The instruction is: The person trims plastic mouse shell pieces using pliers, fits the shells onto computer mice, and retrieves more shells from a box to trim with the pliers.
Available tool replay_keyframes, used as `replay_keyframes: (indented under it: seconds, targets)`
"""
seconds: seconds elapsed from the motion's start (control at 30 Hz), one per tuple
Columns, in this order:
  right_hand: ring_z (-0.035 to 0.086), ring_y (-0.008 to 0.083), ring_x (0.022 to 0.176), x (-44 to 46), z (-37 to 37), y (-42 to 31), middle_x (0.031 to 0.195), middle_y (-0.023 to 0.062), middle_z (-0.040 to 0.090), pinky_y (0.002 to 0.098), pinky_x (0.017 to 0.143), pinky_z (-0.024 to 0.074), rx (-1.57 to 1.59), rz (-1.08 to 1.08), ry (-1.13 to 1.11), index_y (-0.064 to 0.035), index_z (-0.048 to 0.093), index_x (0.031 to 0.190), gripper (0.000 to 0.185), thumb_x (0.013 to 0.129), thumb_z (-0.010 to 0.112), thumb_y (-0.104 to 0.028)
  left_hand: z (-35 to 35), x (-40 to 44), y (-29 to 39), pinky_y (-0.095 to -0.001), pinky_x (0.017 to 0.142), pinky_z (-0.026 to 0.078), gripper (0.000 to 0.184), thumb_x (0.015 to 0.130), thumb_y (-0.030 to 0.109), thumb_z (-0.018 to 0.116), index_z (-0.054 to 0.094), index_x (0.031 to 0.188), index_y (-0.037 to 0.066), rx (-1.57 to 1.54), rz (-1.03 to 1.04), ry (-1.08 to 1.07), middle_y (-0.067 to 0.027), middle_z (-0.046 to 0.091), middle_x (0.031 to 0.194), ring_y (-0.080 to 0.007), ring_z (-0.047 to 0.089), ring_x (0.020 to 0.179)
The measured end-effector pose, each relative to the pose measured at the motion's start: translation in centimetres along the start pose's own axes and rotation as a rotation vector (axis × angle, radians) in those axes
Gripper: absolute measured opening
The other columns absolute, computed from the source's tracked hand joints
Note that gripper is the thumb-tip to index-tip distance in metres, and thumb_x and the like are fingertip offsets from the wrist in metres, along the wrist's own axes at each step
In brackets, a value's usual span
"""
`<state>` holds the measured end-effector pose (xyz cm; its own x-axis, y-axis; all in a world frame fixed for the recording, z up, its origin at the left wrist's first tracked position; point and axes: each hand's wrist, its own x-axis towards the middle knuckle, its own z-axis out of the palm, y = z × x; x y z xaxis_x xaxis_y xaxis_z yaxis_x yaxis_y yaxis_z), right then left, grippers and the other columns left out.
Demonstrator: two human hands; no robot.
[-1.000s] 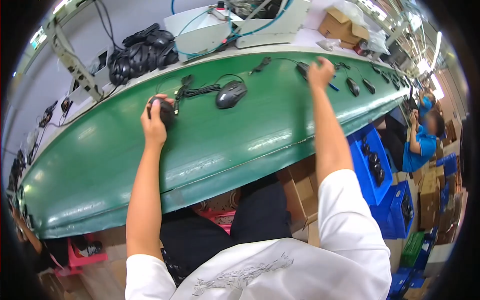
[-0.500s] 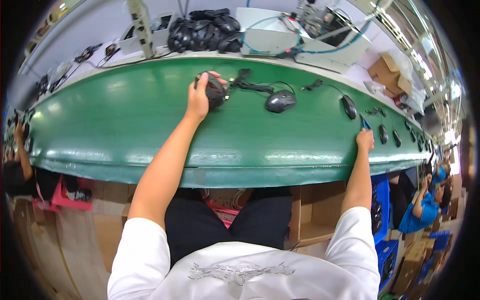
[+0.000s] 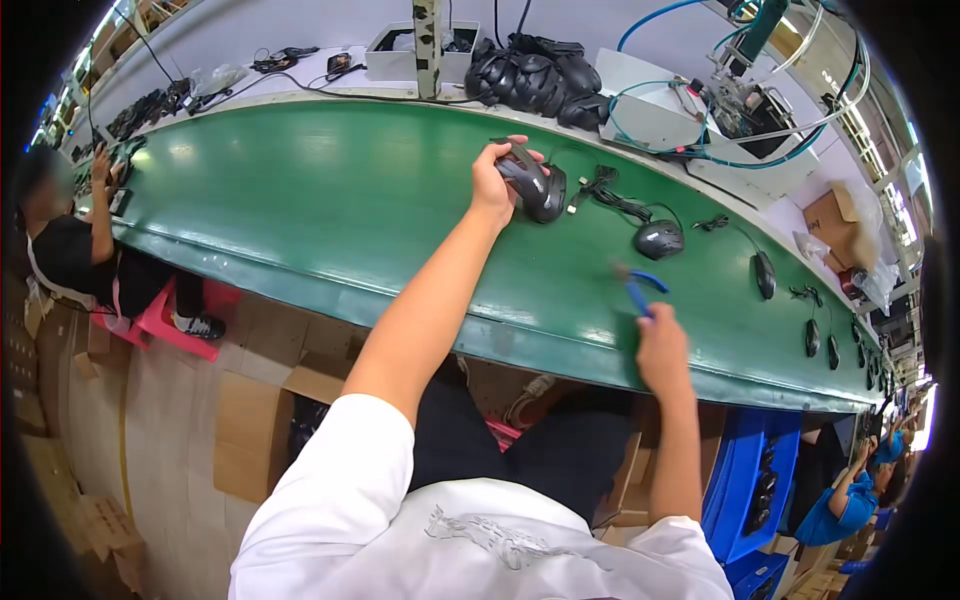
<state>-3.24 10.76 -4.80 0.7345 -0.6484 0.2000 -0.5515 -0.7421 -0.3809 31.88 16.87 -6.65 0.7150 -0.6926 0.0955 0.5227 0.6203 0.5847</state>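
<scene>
My left hand [image 3: 490, 188] is closed around a black computer mouse [image 3: 544, 196] above the green bench; a dark shape by the fingers overlaps it, and I cannot tell whether that is a second mouse. Blue-handled pliers [image 3: 637, 292] are gripped in my right hand [image 3: 662, 350], nearer the front edge, with their head blurred by motion. To the right of the held mouse lie a bundled black cable [image 3: 612, 196] and another black mouse [image 3: 659, 240].
More mice [image 3: 764, 275] with cables lie along the green bench [image 3: 330, 190] to the right. Black mice are piled [image 3: 535, 80] behind it, beside a white box with blue tubing. Blue crates [image 3: 745, 490] stand below right. Co-workers sit at both ends.
The view has turned left. My right hand has brought the pliers from near the mice on the right in toward the middle. My left hand still holds the mouse.
</scene>
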Motion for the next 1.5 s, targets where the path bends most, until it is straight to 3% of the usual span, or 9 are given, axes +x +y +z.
replay_keyframes:
  seconds: [0.2, 0.33, 0.53, 0.87, 1.0, 1.2, 1.33, 1.4, 1.5]
  targets:
    - [0.059, 0.0364, 0.096, 1.3, 2.6, -9.1, 0.106, 0.0174, 0.064, 0.0418, 0.085, 0.0466, 0.054, -0.223, -0.146, -0.002, 0.06, 0.099, 0.014, 0.09, 0.062, -0.013, -1.9, 1.0, 1.1, -0.0353, 0.074, 0.054, 0.031, 0.094, 0.026, 0.051, 0.06, 0.112, 0.001, -0.091, 0.013, 0.023, -0.0166, 0.07, 0.094, -0.0273, 0.068, 0.075]
    - [0.053, 0.0333, 0.109, 3.3, 4.1, -10.0, 0.121, 0.0153, 0.058, 0.0391, 0.097, 0.0399, -0.015, -0.626, -0.044, -0.0036, 0.061, 0.11, 0.025, 0.088, 0.064, -0.015, -1.8, 1.3, 1.9, -0.0307, 0.073, 0.053, 0.025, 0.091, 0.013, 0.061, 0.061, 0.113, 0.002, 0.081, 0.197, 0.063, -0.0146, 0.07, 0.095, -0.0227, 0.067, 0.076]
    - [0.048, 0.0305, 0.114, 6.6, 6.2, -8.2, 0.126, 0.0122, 0.053, 0.0391, 0.103, 0.0338, 0.065, -0.572, 0.06, -0.0062, 0.059, 0.122, 0.037, 0.088, 0.066, -0.018, -1.4, 0.9, 0.8, -0.026, 0.072, 0.052, 0.028, 0.089, 0.006, 0.066, 0.062, 0.116, 0.0, 0.248, 0.262, 0.046, -0.0126, 0.071, 0.097, -0.0192, 0.067, 0.079]
    - [0.052, 0.0302, 0.108, 11.5, 6.1, -9.4, 0.128, 0.0114, 0.055, 0.0379, 0.096, 0.0429, 0.134, -0.687, -0.199, -0.0064, 0.056, 0.13, 0.046, 0.087, 0.067, -0.017, -4.2, 1.4, 3.7, -0.0358, 0.086, 0.052, 0.053, 0.083, 0.027, 0.074, 0.059, 0.126, -0.001, 1.136, 0.402, 0.639, -0.0133, 0.071, 0.106, -0.0286, 0.067, 0.092]
    - [0.055, 0.0319, 0.106, 14.2, 6.3, -9.9, 0.125, 0.0138, 0.056, 0.0374, 0.094, 0.0466, 0.115, -0.811, -0.291, -0.0047, 0.054, 0.133, 0.047, 0.087, 0.064, -0.01, -5.8, 2.3, 2.1, -0.0389, 0.095, 0.046, 0.05, 0.074, 0.028, 0.075, 0.065, 0.116, 0.004, 1.621, 0.779, 0.709, -0.0119, 0.067, 0.111, -0.0309, 0.059, 0.106]
    - [0.057, 0.0278, 0.098, 14.9, 7.8, -8.5, 0.117, 0.0138, 0.06, 0.0348, 0.089, 0.0472, 0.39, -0.788, -0.213, -0.0047, 0.053, 0.135, 0.045, 0.09, 0.059, -0.008, -4.8, 1.0, 3.2, -0.0363, 0.098, 0.045, 0.046, 0.069, 0.027, 0.075, 0.066, 0.109, 0.005, 1.728, 0.472, 0.59, -0.0113, 0.065, 0.112, -0.0306, 0.056, 0.109]
    - [0.056, 0.0205, 0.086, 15.9, 7.4, -7.2, 0.109, 0.0139, 0.064, 0.0298, 0.079, 0.0476, 1.256, -0.148, -0.493, -0.003, 0.052, 0.135, 0.043, 0.092, 0.055, -0.008, -5.4, 1.4, 3.2, -0.0376, 0.095, 0.046, 0.039, 0.069, 0.026, 0.075, 0.067, 0.102, 0.006, 1.653, 0.543, 0.62, -0.0114, 0.065, 0.107, -0.0309, 0.057, 0.105]
    - [0.055, 0.0166, 0.081, 16.8, 8.1, -6.4, 0.105, 0.0165, 0.065, 0.0259, 0.074, 0.0457, 1.621, -0.024, -0.631, 0.0001, 0.05, 0.136, 0.044, 0.093, 0.053, -0.008, -5.7, 1.4, 2.9, -0.0388, 0.089, 0.048, 0.032, 0.069, 0.025, 0.074, 0.067, 0.094, 0.006, 1.642, 0.706, 0.666, -0.0131, 0.067, 0.098, -0.032, 0.059, 0.098]
    - [0.055, 0.0184, 0.083, 16.8, 8.4, -5.4, 0.108, 0.0183, 0.064, 0.0261, 0.074, 0.0452, 1.653, -0.148, -0.744, 0.0025, 0.048, 0.136, 0.048, 0.09, 0.055, -0.009, -5.6, 1.5, 2.7, -0.0405, 0.084, 0.049, 0.025, 0.068, 0.023, 0.073, 0.066, 0.086, 0.006, 1.555, 0.782, 0.727, -0.0145, 0.067, 0.088, -0.0333, 0.06, 0.089]
